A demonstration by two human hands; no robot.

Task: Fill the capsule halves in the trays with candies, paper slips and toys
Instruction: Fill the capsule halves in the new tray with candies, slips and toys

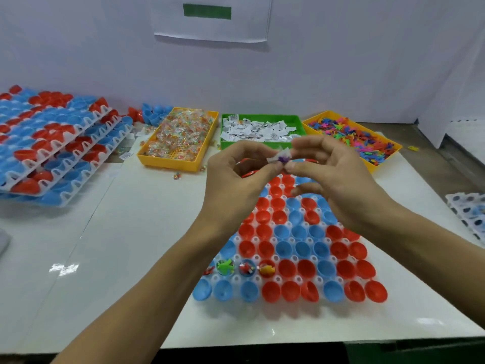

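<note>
Our left hand (236, 166) and right hand (325, 164) meet above the far end of the working tray (288, 281), fingertips of both pinching one small bundle (280, 158): a purple toy with a white paper slip around it. Whether a candy is tucked in too, we cannot tell.

We judge this to be the gathering step, one capsule's fill being assembled before the drop. The next move calls for lowering the bundle into an unfilled half, likely the red half (287, 267) just to 3 o'clock of the filled ones, and releasing it so nothing catches on the rim.

Counting: in the second row from the near edge we see four filled halves, at about 7 o'clock from our hands, the leftmost (209, 270) partly hidden by our left forearm. The remaining red and blue halves in view look unfilled; some lie hidden under our hands.

Three supply bins stand at 12 o'clock: a yellow bin of candies (181, 136), a green bin of paper slips (259, 130) and an orange bin of toys (354, 136). At 9 o'clock sits a stack of capsule trays (60, 151), about four deep. One more tray (469, 211) shows at 3 o'clock.
</note>
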